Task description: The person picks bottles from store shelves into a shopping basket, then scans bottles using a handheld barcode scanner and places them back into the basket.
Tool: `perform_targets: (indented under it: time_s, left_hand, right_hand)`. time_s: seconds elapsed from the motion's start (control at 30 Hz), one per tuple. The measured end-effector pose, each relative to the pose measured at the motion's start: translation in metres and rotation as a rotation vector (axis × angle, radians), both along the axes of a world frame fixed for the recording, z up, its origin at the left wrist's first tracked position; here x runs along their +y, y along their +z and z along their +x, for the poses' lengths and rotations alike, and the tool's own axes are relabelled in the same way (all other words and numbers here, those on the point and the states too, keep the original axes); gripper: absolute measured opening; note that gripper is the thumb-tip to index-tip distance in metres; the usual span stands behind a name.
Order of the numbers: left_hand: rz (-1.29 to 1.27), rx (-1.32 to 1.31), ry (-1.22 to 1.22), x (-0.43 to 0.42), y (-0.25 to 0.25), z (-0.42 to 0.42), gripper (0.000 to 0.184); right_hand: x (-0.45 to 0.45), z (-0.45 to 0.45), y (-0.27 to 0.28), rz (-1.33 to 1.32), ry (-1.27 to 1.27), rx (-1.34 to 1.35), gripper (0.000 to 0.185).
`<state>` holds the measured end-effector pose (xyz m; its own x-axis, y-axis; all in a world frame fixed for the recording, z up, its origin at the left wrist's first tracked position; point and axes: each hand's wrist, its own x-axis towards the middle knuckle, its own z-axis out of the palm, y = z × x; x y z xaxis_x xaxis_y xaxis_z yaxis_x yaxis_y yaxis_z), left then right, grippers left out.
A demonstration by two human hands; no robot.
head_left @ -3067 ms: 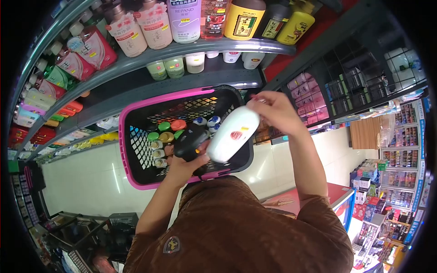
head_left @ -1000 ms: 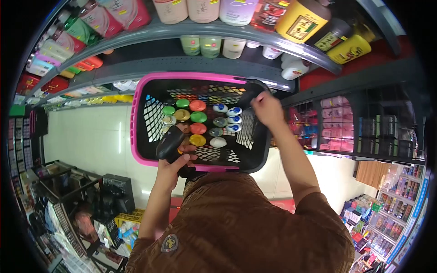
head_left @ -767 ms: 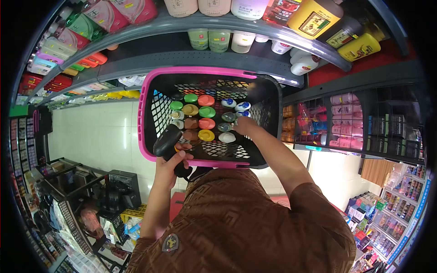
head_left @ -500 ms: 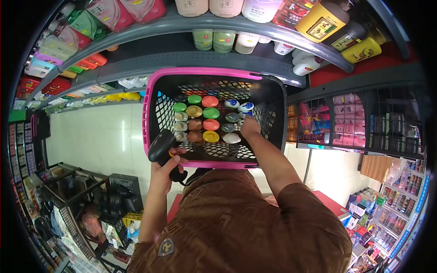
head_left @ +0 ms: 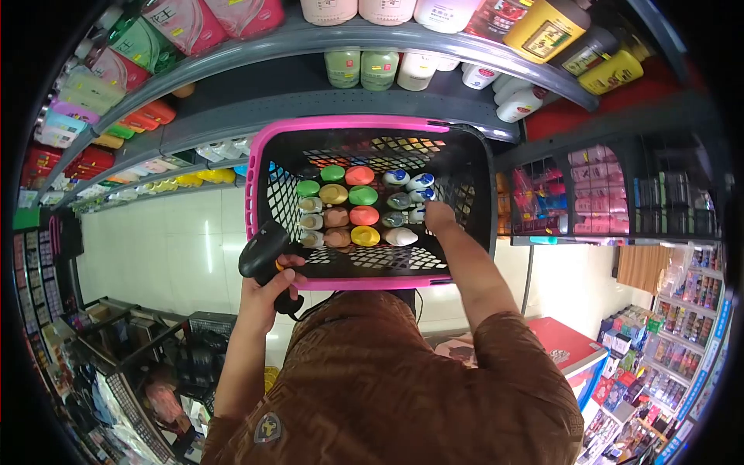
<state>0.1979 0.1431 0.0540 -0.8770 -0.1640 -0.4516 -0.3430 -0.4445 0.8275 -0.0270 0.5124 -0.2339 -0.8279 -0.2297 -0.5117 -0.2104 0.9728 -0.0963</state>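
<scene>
Tiled floor (head_left: 167,248) | left hand (head_left: 267,293) grasping black pistol-shaped scanner (head_left: 262,249), near-left corner of pink-rimmed black basket (head_left: 349,122) | right hand (head_left: 442,218) by blue-topped white bottles (head_left: 397,177), grip unclear

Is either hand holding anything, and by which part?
The left hand holds a black scanner by its handle; whether the right hand grips a bottle is unclear.

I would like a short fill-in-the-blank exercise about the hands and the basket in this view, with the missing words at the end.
1. The left hand holds a scanner that is mostly ____ in colour.
2. The right hand is beside bottles with white and ____ tops.
3. The left edge of the basket's rim is ____.
4. Immediately right of the yellow cap is a ____ cap.

Missing words: black; blue; pink; white.
</scene>
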Motion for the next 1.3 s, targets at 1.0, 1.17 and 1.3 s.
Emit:
perform_targets:
  time_s: [1.0, 1.17, 1.3]
  left_hand:
    - [0.037, 0.140, -0.245, 0.151, 0.014, -0.066, 0.067]
    - [-0.061, 0.214, -0.061, 0.166, 0.032, -0.087, 0.043]
    - [0.059, 0.278, 0.046, 0.166, 0.063, -0.093, 0.023]
  right_hand:
    - [0.069, 0.101, 0.340, -1.612, -1.033, -0.226, 0.033]
    - [0.074, 0.059, 0.357, -1.698, -0.877, -0.251, 0.026]
    - [0.076, 0.044, 0.393, -1.730, -0.633, 0.087, 0.026]
